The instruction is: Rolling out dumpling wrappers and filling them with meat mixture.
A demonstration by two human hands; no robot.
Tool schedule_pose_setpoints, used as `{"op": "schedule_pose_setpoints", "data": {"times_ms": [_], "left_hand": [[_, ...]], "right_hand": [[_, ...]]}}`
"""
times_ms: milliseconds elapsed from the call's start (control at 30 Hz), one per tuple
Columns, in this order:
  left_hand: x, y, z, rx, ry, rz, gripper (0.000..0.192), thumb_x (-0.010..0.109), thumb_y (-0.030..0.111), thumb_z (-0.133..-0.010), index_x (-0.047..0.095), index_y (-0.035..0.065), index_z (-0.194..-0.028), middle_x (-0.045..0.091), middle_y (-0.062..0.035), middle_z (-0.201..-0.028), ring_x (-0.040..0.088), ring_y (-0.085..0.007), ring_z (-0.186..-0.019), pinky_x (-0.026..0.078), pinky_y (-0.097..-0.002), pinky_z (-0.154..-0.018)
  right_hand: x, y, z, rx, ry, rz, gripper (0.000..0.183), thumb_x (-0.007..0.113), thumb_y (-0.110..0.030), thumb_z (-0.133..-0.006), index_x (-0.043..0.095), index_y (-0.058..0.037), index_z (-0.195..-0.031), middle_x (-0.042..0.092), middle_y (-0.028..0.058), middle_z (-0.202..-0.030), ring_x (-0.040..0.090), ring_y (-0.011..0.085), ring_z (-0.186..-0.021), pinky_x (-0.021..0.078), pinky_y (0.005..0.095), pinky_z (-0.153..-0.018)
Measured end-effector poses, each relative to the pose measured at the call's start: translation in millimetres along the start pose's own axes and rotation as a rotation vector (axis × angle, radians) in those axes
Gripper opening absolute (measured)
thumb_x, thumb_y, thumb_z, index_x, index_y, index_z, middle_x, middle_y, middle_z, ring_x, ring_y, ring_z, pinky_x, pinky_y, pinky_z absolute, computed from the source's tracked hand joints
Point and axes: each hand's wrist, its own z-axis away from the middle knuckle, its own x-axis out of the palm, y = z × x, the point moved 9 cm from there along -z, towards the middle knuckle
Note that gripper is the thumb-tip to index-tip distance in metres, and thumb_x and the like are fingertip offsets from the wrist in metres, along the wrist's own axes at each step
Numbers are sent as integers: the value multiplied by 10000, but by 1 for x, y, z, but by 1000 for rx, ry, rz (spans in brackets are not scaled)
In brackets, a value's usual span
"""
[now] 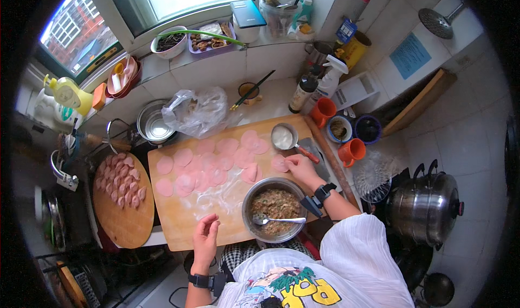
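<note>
My right hand pinches the edge of a pink dough wrapper at the right of the wooden board. My left hand hovers near the board's front edge, fingers apart and holding nothing. Between the hands stands a steel bowl of minced filling with a metal spoon lying in it. More round pink wrappers spread over the board, some overlapping, beside a floury patch. A small red-handled pan of flour sits at the upper right. Several folded pink dumplings lie on a round wooden board at the left.
A rolling pin lies along the board's right edge. Beyond it are orange mugs, small bowls and a steel steamer pot. Behind the board are a plastic bag, a metal bowl, and a cup with dark chopsticks across it.
</note>
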Motion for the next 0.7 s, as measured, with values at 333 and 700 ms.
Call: {"op": "schedule_pose_setpoints", "data": {"times_ms": [333,700], "left_hand": [[125,-8,-28,-432,-330,824,566,437,414,-1024,411,-24,-1382,489,-162,-1371,495,-265,-1259,393,-398,-1101],[144,0,-32,-269,-413,654,396,432,176,-1045,415,13,-1406,564,-150,-1326,576,-226,-1191,464,-347,-1030]], "right_hand": [[-8,-119,104,-54,-16,-503,240,570,-126,-979,675,57,-1094,647,84,-1144,617,145,-1036,491,270,-920],[-11,-89,209,-44,349,-31,143,652,-103,-897,700,-6,-991,639,137,-1075,625,273,-993,506,341,-847]]}}
